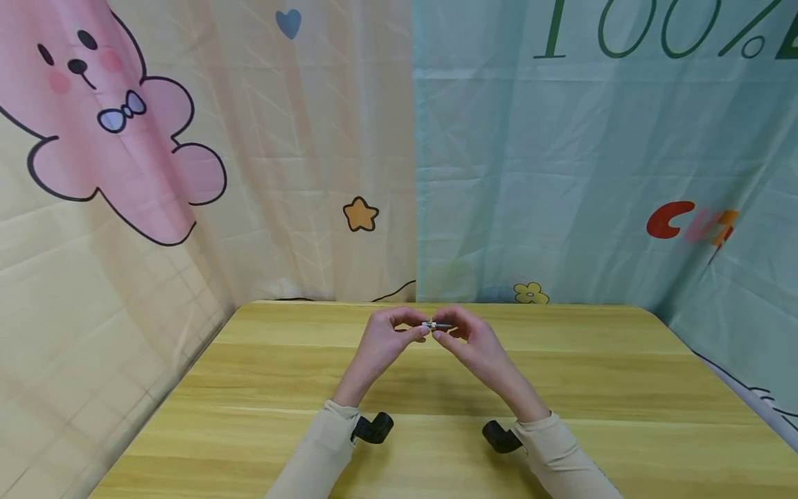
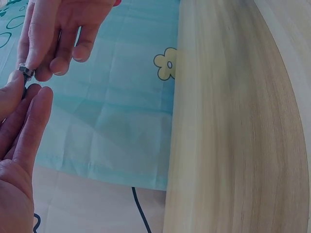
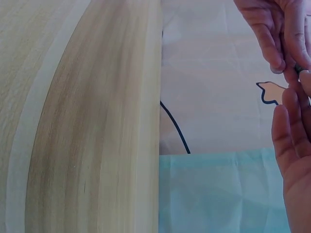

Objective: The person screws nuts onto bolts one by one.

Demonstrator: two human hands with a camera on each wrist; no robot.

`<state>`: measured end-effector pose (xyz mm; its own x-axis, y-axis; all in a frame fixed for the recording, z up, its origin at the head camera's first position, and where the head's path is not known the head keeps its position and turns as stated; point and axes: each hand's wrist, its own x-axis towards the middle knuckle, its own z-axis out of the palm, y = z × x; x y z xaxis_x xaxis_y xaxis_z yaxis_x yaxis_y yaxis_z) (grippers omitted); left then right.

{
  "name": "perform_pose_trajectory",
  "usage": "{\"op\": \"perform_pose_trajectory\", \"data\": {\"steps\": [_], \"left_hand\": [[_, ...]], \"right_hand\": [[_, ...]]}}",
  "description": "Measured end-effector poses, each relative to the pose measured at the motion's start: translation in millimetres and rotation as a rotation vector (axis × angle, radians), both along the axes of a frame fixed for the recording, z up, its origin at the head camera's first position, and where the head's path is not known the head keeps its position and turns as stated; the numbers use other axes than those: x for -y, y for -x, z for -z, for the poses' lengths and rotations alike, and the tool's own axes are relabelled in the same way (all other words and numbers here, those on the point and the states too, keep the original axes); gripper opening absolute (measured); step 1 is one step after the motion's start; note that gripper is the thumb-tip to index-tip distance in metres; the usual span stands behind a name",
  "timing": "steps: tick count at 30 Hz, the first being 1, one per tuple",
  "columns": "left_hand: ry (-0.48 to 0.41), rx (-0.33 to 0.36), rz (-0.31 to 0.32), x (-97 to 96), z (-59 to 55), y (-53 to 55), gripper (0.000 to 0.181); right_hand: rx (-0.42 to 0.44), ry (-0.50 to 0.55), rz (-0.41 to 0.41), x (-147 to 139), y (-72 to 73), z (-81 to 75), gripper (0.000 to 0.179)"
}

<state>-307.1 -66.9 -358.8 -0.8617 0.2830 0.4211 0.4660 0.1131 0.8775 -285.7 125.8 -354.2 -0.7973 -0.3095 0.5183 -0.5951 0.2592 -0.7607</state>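
Observation:
Between the fingertips of both hands is a small metal bolt, held roughly level above the table. A shiny, nut-like collar sits around its middle. My left hand pinches one end with thumb and forefinger. The other end is pinched by my right hand, fingertips close to the left ones. Seen from the left wrist, the bolt shows a bright faceted collar and a dark shank, partly covered by fingers. Fingers hide nearly all of it in the right wrist view, where the right hand is lower and the left hand above.
A wooden table extends beneath both forearms. Behind it hangs a printed curtain, half cream and half teal, reaching down to the back edge. A black wrist mount sits at the left cuff, another mount at the right.

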Motion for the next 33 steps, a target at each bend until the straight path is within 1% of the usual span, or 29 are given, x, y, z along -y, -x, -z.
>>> {"op": "perform_pose_trajectory", "data": {"steps": [3,6,9,17,21,24,26,30,33], "left_hand": [[0.000,-0.004,0.004,0.4,1.3,0.2,0.005],[0.007,-0.003,0.004,0.7,2.0,0.2,0.005],[0.011,-0.003,0.009,0.6,2.1,-0.1,0.006],[0.004,-0.019,0.007,1.1,0.6,-0.3,0.007],[-0.001,-0.026,0.005,1.3,1.0,0.6,0.007],[0.001,-0.022,0.012,0.5,1.1,0.8,0.008],[-0.001,-0.019,0.017,-0.1,1.1,0.6,0.008],[-0.006,-0.016,0.014,-0.8,1.5,0.3,0.007],[-0.002,-0.012,0.011,-0.9,2.1,0.2,0.007]], "right_hand": [[0.023,-0.014,0.015,0.1,-1.0,0.2,0.019],[0.034,-0.011,0.027,-2.5,8.7,11.8,0.017],[0.045,-0.007,0.033,-2.6,9.0,13.0,0.016],[0.090,-0.037,0.074,-0.9,9.2,11.7,0.024],[0.050,-0.028,0.057,-0.1,10.3,10.4,0.026],[0.005,-0.020,0.034,0.0,10.2,9.8,0.023],[-0.011,-0.020,0.023,-0.1,9.6,9.0,0.021],[-0.016,-0.044,0.042,-1.7,9.2,8.9,0.017],[-0.015,-0.068,0.080,-3.1,8.1,9.0,0.013]]}}
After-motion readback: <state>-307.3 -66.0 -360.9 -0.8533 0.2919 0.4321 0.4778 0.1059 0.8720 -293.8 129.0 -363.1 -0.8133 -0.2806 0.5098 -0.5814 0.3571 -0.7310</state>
